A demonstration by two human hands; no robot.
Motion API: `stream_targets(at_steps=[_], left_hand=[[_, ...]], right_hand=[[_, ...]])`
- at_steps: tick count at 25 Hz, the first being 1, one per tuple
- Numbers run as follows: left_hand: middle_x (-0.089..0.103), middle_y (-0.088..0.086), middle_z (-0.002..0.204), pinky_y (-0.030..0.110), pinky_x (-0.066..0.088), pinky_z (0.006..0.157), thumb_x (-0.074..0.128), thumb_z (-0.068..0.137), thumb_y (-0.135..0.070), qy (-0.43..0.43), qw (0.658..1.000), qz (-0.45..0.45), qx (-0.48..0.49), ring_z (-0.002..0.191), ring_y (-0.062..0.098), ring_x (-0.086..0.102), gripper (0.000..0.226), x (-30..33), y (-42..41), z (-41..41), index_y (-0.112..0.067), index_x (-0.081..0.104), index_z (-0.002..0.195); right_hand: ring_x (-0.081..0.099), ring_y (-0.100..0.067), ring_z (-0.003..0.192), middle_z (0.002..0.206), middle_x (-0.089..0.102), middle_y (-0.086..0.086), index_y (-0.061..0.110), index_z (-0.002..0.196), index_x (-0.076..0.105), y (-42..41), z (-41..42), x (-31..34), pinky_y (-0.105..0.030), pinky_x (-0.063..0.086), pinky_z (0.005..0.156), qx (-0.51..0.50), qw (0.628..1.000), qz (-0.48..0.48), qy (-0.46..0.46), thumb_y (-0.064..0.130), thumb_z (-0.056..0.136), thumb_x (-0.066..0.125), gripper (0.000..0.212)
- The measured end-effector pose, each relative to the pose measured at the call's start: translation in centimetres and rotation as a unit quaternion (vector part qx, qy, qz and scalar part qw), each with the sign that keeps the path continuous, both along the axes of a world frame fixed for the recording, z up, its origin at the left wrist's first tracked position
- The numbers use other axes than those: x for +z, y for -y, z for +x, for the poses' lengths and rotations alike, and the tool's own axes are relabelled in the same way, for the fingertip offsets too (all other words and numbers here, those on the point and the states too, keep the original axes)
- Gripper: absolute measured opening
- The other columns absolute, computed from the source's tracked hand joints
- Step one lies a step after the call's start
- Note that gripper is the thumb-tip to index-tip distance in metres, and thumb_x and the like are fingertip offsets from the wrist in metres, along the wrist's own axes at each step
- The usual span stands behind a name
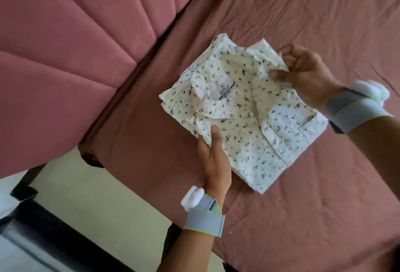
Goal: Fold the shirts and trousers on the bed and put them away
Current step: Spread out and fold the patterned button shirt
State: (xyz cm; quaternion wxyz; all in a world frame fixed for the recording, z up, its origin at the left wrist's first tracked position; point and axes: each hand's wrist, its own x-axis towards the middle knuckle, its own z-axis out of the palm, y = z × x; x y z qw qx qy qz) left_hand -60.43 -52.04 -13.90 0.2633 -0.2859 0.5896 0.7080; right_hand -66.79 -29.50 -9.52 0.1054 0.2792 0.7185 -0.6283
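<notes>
My left hand (213,161) grips the near-left edge of the folded shirt, thumb laid on top of the cloth and the fingers tucked under it where I cannot see them. My right hand (307,72) pinches the far-right edge of the same shirt, thumb on top and fingers curled behind the fabric.

The largest thing I see is the bed (303,206), covered in a creased dusty-pink sheet that fills the right and lower part of my view. Its near-left corner drops to the floor just beside my left forearm. Along its far-left edge stands the pink padded headboard (65,55), upholstered in broad velvet-like panels that fan out from the bed's corner. Below that lies a pale cream floor (97,196), with a dark, glossy piece of furniture (32,228) at the lower left; I cannot tell what it is.

The white short-folded shirt with a small dark leaf print (244,115) sits near the bed's left edge, close to the headboard, collar and neck label turned towards the headboard, chest pocket towards my right wrist. I cannot tell whether it rests on the sheet or is lifted.

Each wrist carries a grey strap edged in yellow-green with a white sensor: left wristband (204,220), right wristband (357,109).
</notes>
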Motion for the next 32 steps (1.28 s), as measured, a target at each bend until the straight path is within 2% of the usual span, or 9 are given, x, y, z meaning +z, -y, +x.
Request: stream_targets(at_steps=[3,6,10,16,19,22,24,28,32], left_hand=[[0.059,-0.019,0.130,0.029,0.041,0.109,0.045,0.105,-0.025,-0.101,0.991,-0.091,0.010,0.127,-0.001,0.051,0.032,-1.7,0.8,-3.5,-0.023,0.051,0.136],[0.053,0.005,0.143,0.046,0.038,0.113,0.043,0.104,-0.027,-0.147,0.981,-0.126,-0.026,0.133,0.016,0.049,0.048,-4.4,2.2,-5.7,-0.008,0.038,0.148],[0.055,0.006,0.141,0.052,0.037,0.113,0.051,0.101,-0.024,-0.119,0.991,-0.054,-0.002,0.132,0.021,0.051,0.048,-4.3,2.6,-5.6,-0.013,0.040,0.147],[0.071,0.007,0.114,0.048,0.049,0.101,0.057,0.100,-0.029,-0.076,0.992,-0.096,-0.004,0.106,0.014,0.065,0.027,-4.0,3.5,-8.8,-0.012,0.063,0.119],[0.070,0.009,0.109,0.045,0.051,0.100,0.052,0.101,-0.016,-0.135,0.986,-0.094,0.001,0.100,0.015,0.064,0.022,-4.1,4.2,-9.6,-0.005,0.062,0.117],[0.064,0.010,0.126,0.037,0.048,0.103,0.055,0.097,-0.011,-0.154,0.983,-0.097,0.022,0.114,0.015,0.062,0.036,-4.0,4.3,-10.3,-0.006,0.050,0.132],[0.046,0.011,0.145,0.032,0.036,0.113,0.063,0.091,-0.020,-0.177,0.972,-0.153,-0.012,0.132,0.013,0.047,0.061,-3.5,4.5,-10.4,-0.013,0.034,0.144],[0.028,0.018,0.155,0.032,0.016,0.119,0.068,0.090,-0.023,-0.398,0.825,-0.360,-0.176,0.146,0.023,0.023,0.078,-1.6,3.7,-7.4,-0.004,0.023,0.151],[0.020,0.011,0.161,0.055,0.014,0.116,0.056,0.089,-0.057,-0.435,0.662,-0.422,-0.442,0.151,0.031,0.006,0.081,-4.2,0.9,-4.9,-0.026,0.020,0.155]], right_hand=[[0.061,-0.004,0.074,0.076,0.064,0.015,0.011,0.098,0.054,1.7,-3.7,-2.2,-0.029,0.057,0.066,-0.043,0.987,0.135,-0.073,-0.008,0.084,0.060,0.024],[0.064,-0.005,0.087,0.097,0.069,0.001,0.010,0.100,0.059,3.6,-5.4,-4.2,-0.036,0.056,0.076,-0.101,0.970,0.196,-0.099,-0.005,0.077,0.049,0.029],[0.054,-0.001,0.099,0.111,0.061,0.010,0.016,0.119,0.056,3.4,-2.4,-5.1,-0.009,0.041,0.080,0.005,0.952,0.306,0.026,0.023,0.087,0.066,0.034],[0.054,-0.009,0.070,0.084,0.065,-0.009,0.010,0.106,0.067,1.7,-5.1,-4.9,-0.037,0.054,0.068,0.036,0.959,0.268,0.084,0.036,0.089,0.066,0.031],[0.049,-0.005,0.069,0.075,0.059,0.001,0.012,0.090,0.066,2.7,-7.4,-4.9,-0.023,0.042,0.063,0.013,0.945,0.327,0.030,0.026,0.084,0.068,0.015],[0.051,0.005,0.076,0.082,0.057,0.015,0.017,0.096,0.062,3.9,-8.4,-5.2,-0.014,0.041,0.071,-0.014,0.943,0.330,-0.034,0.028,0.080,0.066,0.019],[0.053,-0.010,0.104,0.110,0.058,0.006,0.018,0.112,0.059,4.3,-7.8,-5.9,-0.030,0.044,0.089,0.000,0.930,0.367,-0.028,0.032,0.080,0.063,0.036],[0.046,-0.024,0.126,0.132,0.049,-0.013,0.005,0.128,0.053,5.3,-3.6,-6.0,-0.035,0.038,0.104,0.011,0.917,0.379,-0.122,0.028,0.094,0.053,0.042],[0.020,-0.028,0.146,0.156,0.025,-0.010,0.016,0.147,0.034,5.0,1.5,-6.3,-0.055,0.021,0.114,0.178,0.856,0.481,-0.065,0.043,0.101,0.041,0.054]])
